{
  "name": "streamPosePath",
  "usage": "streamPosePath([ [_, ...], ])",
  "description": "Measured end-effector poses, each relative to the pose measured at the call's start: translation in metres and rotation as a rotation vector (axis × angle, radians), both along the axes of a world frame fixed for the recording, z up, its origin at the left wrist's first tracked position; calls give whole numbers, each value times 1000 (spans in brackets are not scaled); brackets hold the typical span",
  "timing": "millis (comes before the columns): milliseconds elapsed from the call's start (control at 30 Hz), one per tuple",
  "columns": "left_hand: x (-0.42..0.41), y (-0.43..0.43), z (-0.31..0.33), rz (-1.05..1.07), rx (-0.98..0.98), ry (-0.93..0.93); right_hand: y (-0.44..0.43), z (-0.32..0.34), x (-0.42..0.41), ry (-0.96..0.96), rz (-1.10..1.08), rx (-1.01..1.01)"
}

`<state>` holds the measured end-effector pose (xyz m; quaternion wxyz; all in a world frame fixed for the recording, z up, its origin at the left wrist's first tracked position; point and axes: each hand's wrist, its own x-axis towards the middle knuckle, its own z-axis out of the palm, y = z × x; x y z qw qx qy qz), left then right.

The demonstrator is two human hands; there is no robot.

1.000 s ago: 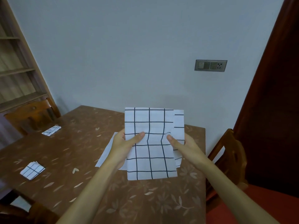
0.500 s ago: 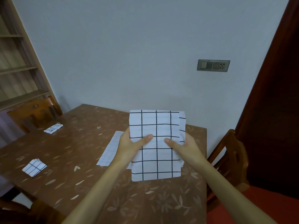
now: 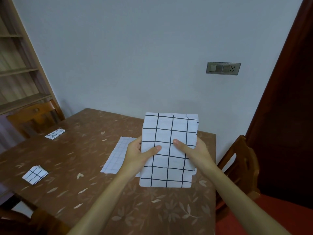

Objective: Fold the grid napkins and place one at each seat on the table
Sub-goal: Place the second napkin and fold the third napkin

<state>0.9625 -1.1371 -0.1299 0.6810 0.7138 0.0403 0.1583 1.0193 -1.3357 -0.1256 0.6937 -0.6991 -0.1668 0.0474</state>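
Note:
I hold a white grid napkin [image 3: 169, 133] upright above the brown table [image 3: 84, 150], folded into a tall rectangle. My left hand [image 3: 137, 155] grips its left edge and my right hand [image 3: 194, 153] its right edge, both thumbs pressed on the front. Behind my left hand another napkin [image 3: 116, 156] lies flat and unfolded on the table. One small folded napkin [image 3: 35, 174] rests near the left edge, and a second folded napkin [image 3: 55, 134] lies further back in front of a chair.
A wooden chair [image 3: 33, 116] stands at the far left side and another wooden chair [image 3: 242, 167] at the right side. Shelves rise at the left. A dark door [image 3: 288, 116] fills the right. A wall socket panel [image 3: 223, 68] is on the wall.
The rear layer that stuck out on the right has been drawn in behind the front panel, making the held napkin narrower. My thumbs have come closer together.

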Motion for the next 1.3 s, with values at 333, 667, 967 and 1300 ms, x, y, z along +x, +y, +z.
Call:
streamPosePath([
  [333, 4, 3, -4, 163, -2, -58, -4, -6, 2, -21, 51, -18],
  [667, 2, -5, -7, 294, 205, -196, 1, -7, 4, -224, -53, -149],
  [967, 8, 5, -3, 471, 275, -263, -2, -5, 4, 54, 212, -111],
  [1300, 5, 15, 8, 298, 103, -184, -4, -11, 7, -47, 176, -129],
])
